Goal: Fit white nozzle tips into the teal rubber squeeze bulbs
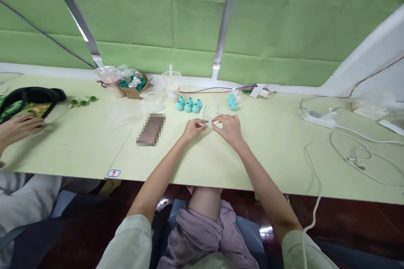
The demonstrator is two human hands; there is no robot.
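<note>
Over the middle of the table, my left hand (193,129) and my right hand (229,129) meet fingertip to fingertip. Pinched between them is a small white piece (208,124), too small to identify further. Just beyond my hands lie rows of small white parts (202,111). To their left stand several turquoise round-bellied little bottles (188,106) with open necks. On the right is a smaller group of turquoise bottles (233,104) with white pieces on top.
A pixelated phone-like rectangle (151,129) lies left of my hands. Farther back are a lidded cup (172,86), a cardboard box (135,91) and clear plastic bags (153,100). A power strip (320,118) and white cables occupy the right. Another person's hand (20,130) touches a black-rimmed container.
</note>
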